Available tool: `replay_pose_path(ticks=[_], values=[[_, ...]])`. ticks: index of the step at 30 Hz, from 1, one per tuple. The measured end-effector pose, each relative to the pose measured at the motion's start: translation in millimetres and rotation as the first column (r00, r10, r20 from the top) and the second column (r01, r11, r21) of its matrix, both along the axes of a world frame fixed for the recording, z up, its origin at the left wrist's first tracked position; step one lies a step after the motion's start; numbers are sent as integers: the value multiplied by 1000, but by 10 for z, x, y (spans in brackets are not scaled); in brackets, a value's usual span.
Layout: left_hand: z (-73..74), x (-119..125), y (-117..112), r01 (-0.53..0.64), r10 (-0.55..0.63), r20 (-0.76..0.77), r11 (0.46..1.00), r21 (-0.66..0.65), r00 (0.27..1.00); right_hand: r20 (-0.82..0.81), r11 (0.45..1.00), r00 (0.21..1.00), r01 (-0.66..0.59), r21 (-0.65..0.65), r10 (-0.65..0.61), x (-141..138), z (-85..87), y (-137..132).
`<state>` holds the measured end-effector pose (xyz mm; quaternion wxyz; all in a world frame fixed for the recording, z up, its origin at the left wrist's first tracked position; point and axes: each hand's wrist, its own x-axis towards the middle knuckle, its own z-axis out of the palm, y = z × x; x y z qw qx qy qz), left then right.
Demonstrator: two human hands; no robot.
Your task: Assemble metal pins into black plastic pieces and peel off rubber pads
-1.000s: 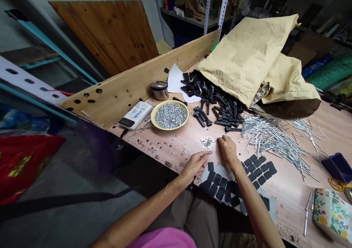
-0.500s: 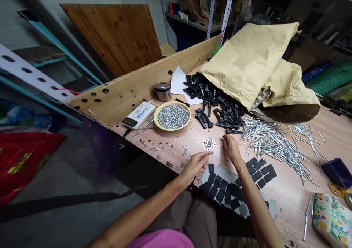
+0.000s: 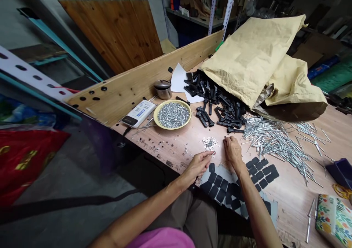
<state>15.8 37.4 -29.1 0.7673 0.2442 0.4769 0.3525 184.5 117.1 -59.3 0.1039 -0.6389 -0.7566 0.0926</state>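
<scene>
My left hand (image 3: 198, 164) rests at the table's near edge with thumb and fingers pinched on a small silver piece, too tiny to name. My right hand (image 3: 232, 149) lies knuckles up on the table, fingers curled down beside a small heap of silver nuts (image 3: 209, 143); what it holds, if anything, is hidden. Just below both hands lies a grey sheet of black pads (image 3: 225, 187). A yellow bowl of nuts (image 3: 172, 114) stands farther left.
A pile of black plastic parts (image 3: 217, 103) spills from a big brown paper sack (image 3: 261, 61). Long silver pins (image 3: 277, 140) spread at the right. A white scale (image 3: 139, 113), a steel pot (image 3: 162, 89), a blue tray (image 3: 341, 171) and a floral box (image 3: 332, 217) also sit on the table.
The view has shifted slightly. My right hand has moved a little right, off the nut heap; my left hand keeps its pinch in the same spot.
</scene>
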Motion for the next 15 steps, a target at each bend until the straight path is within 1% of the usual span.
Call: replay_pose_path(ticks=[2, 3, 4, 5, 6, 7, 8, 9, 10, 11, 12, 13, 15], values=[[6, -4, 6, -1, 1, 0, 1000, 6, 1000, -8, 1000, 1000, 8, -4, -8, -29, 26, -23], [10, -5, 9, 0, 0, -2, 1000, 8, 1000, -54, 1000, 998, 14, 2, -13, -43, 39, -53], [16, -5, 10, 2, -1, -4, 1000, 10, 1000, -143, 1000, 989, 30, 7, -28, -58, 52, -97], [24, -3, 9, 6, -6, -4, 1000, 11, 1000, -276, 998, 960, 59, 9, -54, -73, 66, -155], [33, 2, 7, 14, -14, -4, 1000, 13, 1000, -439, 995, 894, 99, 2, -88, -89, 82, -222], [46, 9, 2, 26, -26, -4, 1000, 16, 1000, -603, 990, 787, 142, -22, -126, -106, 102, -297], [60, 18, -4, 41, -41, -3, 999, 21, 999, -738, 982, 654, 178, -64, -166, -123, 125, -374], [76, 29, -12, 58, -58, -3, 998, 28, 998, -826, 973, 526, 198, -114, -204, -140, 151, -450], [91, 42, -21, 73, -73, -5, 997, 40, 997, -878, 964, 414, 206, -165, -239, -156, 180, -522], [105, 57, -31, 85, -85, -7, 995, 55, 996, -907, 955, 322, 209, -212, -272, -172, 209, -587], [117, 73, -42, 95, -94, -11, 993, 73, 996, -920, 945, 254, 212, -250, -300, -185, 238, -644], [124, 90, -52, 103, -102, -14, 990, 95, 995, -925, 936, 203, 219, -276, -320, -196, 264, -692], [130, 120, -73, 113, -110, -24, 983, 145, 994, -933, 925, 142, 242, -292, -332, -209, 304, -766]])
